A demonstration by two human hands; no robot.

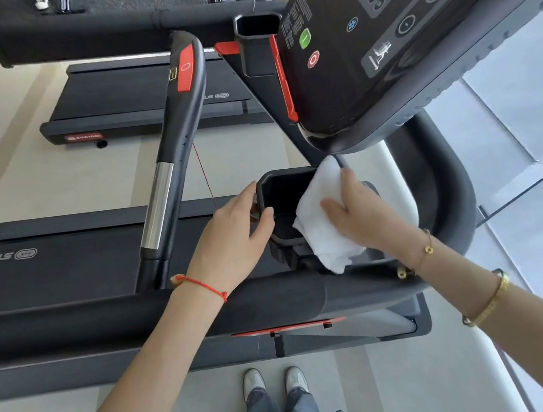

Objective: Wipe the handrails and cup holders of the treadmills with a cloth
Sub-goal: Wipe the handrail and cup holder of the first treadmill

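Observation:
A black square cup holder [278, 201] sits below the treadmill console. My left hand [233, 242] grips its left rim, thumb over the edge. My right hand [364, 214] presses a folded white cloth [322, 233] against the holder's right rim and wall. A padded black handrail [105, 317] runs across under both forearms. A centre bar [169, 171] with a chrome section and a red stop button rises to the upper left. A second cup holder [257, 28] sits farther up.
The dark console [396, 33] with buttons overhangs at the upper right. Treadmill belts [63, 264] lie to the left, with another treadmill [131, 96] beyond. A thin red safety cord [204, 176] hangs beside the centre bar. My shoes [274, 381] stand on pale floor.

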